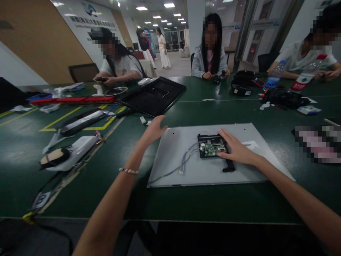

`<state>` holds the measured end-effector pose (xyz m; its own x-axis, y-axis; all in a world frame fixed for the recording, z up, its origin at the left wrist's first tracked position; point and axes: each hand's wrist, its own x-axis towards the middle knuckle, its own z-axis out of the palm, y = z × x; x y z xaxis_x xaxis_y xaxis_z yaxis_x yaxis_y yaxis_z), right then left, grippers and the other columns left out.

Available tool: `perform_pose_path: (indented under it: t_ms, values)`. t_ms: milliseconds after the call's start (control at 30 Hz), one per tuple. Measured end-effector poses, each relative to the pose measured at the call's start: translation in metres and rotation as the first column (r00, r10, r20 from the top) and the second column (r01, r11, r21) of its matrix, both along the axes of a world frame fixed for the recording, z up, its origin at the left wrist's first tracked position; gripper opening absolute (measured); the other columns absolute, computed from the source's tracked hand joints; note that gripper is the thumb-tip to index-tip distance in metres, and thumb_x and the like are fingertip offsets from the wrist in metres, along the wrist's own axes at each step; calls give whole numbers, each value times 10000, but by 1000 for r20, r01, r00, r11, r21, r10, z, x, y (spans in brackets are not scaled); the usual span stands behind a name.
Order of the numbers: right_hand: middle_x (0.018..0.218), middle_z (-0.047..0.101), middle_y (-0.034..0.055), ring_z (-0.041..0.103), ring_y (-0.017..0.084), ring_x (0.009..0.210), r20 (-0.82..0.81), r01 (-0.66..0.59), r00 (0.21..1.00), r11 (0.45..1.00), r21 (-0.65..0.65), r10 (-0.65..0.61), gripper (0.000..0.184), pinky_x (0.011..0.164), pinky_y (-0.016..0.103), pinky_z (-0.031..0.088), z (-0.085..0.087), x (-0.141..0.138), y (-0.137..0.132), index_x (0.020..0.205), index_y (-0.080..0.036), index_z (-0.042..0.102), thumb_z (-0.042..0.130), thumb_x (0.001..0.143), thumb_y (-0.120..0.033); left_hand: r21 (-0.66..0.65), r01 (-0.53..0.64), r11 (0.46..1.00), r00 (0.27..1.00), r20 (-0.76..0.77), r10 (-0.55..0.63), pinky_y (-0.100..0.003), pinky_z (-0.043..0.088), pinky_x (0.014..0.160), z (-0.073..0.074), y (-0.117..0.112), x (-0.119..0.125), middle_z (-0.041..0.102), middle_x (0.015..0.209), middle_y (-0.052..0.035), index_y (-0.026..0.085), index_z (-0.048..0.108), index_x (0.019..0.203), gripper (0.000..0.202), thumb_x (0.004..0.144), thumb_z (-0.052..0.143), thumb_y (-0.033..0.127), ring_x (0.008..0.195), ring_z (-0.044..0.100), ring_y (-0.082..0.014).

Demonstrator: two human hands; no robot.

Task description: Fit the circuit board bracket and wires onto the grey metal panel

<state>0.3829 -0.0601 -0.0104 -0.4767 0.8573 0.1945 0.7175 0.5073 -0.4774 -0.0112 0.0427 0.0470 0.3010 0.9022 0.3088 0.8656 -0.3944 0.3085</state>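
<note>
A flat grey panel (170, 153), like the back of a monitor screen, lies on the green table in front of me. On it sits a black bracket (229, 167) carrying a green circuit board (210, 150). A grey cable (183, 161) runs from the board toward the panel's left side. My right hand (237, 147) is over the bracket's right side, thumb and fingers apart at the board's edge; whether it touches is hard to tell. At the panel's far left corner, my left hand (154, 131) is open and holds nothing.
Behind the panel lies a black monitor back cover (157, 94). Left are a white device with a cable (74, 153) and a red strip (71, 100). Bottles (275, 75), a black pouch (242, 85) and a phone-like item (319, 142) are right. Several people sit opposite.
</note>
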Motion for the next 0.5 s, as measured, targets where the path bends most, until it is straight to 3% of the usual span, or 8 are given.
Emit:
perform_pose_path:
  t_ms: [133,233,367,500]
  values:
    - [1625,173,101,224,371,1455,3,-17,1000,1000,21,17,958,1144,573,284,2,-2,1,1566,-291,92,587,818,-626,40,-72,997,963,-256,80,-412,324,1126,2,34,-67,520,1398,-140,98,520,1334,560,783,472,188,1311,455,-270]
    - [1595,256,118,283,379,1430,-9,-23,1000,999,29,23,962,1132,584,303,2,-3,2,1564,-284,111,604,808,-615,4,-98,995,908,-409,91,-349,333,1106,6,49,-96,522,1404,-138,100,543,1323,545,792,479,201,1296,476,-257]
    - [1577,294,112,337,389,1400,-13,-9,1000,999,33,10,956,1112,595,336,0,-3,2,1562,-304,110,619,807,-594,-103,-128,986,844,-534,54,-306,373,1038,9,58,-101,585,1339,-138,109,574,1293,494,822,491,235,1212,544,-245]
    - [1578,294,108,339,390,1398,-11,-10,1000,999,39,10,934,1102,603,344,0,-3,2,1562,-308,108,608,820,-577,-128,-246,961,796,-592,125,-304,415,953,5,57,-87,668,1186,-150,126,639,1198,390,899,418,244,1087,607,-247]
